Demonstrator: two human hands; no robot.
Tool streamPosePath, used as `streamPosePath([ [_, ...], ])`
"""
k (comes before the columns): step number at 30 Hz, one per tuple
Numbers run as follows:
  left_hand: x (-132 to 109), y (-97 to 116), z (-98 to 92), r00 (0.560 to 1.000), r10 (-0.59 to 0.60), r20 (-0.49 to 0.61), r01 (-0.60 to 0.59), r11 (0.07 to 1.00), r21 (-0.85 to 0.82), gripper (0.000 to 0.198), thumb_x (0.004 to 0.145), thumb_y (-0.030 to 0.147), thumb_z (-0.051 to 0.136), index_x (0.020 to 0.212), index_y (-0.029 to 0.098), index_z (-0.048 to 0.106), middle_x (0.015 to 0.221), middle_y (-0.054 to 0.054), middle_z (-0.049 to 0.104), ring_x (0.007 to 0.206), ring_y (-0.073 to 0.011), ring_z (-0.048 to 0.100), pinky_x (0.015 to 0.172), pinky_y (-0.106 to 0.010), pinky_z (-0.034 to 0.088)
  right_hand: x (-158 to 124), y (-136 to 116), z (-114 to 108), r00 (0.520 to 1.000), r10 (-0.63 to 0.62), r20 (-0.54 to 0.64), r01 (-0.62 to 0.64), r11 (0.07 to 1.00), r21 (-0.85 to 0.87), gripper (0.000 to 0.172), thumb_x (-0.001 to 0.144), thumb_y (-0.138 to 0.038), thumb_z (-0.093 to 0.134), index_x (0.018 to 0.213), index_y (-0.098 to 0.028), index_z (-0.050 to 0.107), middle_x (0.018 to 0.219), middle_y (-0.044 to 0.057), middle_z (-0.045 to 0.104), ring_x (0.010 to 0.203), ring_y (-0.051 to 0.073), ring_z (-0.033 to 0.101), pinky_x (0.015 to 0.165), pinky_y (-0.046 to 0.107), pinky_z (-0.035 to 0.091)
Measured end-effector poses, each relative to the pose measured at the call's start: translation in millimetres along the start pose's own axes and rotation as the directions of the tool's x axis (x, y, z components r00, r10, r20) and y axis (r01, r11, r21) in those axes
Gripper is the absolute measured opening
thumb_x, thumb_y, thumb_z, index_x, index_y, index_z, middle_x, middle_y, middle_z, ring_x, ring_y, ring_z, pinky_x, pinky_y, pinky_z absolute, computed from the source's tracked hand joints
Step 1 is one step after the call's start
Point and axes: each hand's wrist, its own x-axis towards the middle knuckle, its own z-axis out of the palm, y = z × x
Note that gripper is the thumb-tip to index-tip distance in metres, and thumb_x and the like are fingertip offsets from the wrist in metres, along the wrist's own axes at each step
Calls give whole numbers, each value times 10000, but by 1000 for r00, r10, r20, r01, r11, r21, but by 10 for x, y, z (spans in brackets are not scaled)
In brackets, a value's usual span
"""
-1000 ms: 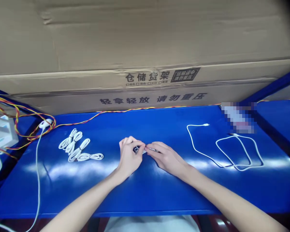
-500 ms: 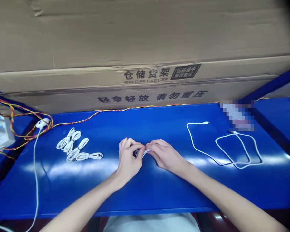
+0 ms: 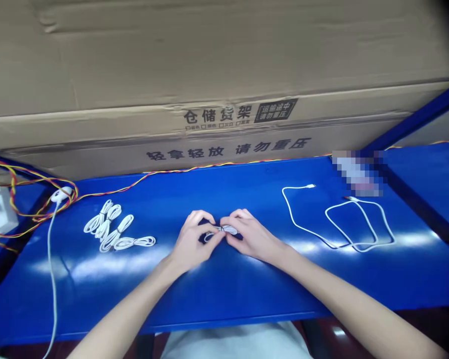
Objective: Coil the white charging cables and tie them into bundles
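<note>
Between my two hands is a folded white cable [image 3: 230, 230], with a thin black tie around its middle. My left hand [image 3: 193, 240] pinches the cable's left part with thumb and fingertips. From the other side, my right hand [image 3: 251, 235] grips it close to the tie, and its fingers partly cover the loops. Off to the left, several white cable bundles [image 3: 124, 243] with dark ties lie in a loose group. A long uncoiled white cable [image 3: 301, 227] lies on the right in wide loops.
The blue shelf surface [image 3: 209, 294] is glossy and ends at a front edge near my body. A large cardboard box [image 3: 134, 60] stands along the back. Red-yellow twisted wires [image 3: 108, 192] and a white power cord [image 3: 51, 259] run at the left. A pixelated item [image 3: 359, 174] sits back right.
My fingers have shifted on the folded cable, so its white loops and black tie now show more between my hands. The whole view has moved slightly.
</note>
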Motion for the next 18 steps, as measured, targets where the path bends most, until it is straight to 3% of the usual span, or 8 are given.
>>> streamPosePath([
  [8,27,-91,59,996,-81,-21,82,997,10,198,849,355,836,1016,266,778,1038,-29,762,1073,-242,669,959,-415,467,-14,8,-9,999,48,-16,-47,997,62,230,994,-205,598,1222,-235,585,1145,75,690,1075,238,606,921,368,507],
  [14,23,-116,43,995,96,1,-95,984,150,97,924,370,757,961,301,813,948,-3,798,1015,-229,693,1001,-449,449,6,81,0,997,71,13,-72,984,162,214,1004,-239,600,1218,-238,580,1190,73,711,1090,235,623,965,400,498],
  [18,38,-72,25,991,127,30,-130,975,182,128,966,336,695,938,291,812,854,-7,780,888,-197,685,1023,-449,449,5,97,14,998,54,12,-56,985,166,324,1014,-234,587,1336,-237,556,1182,78,730,1134,260,632,1005,446,482],
])
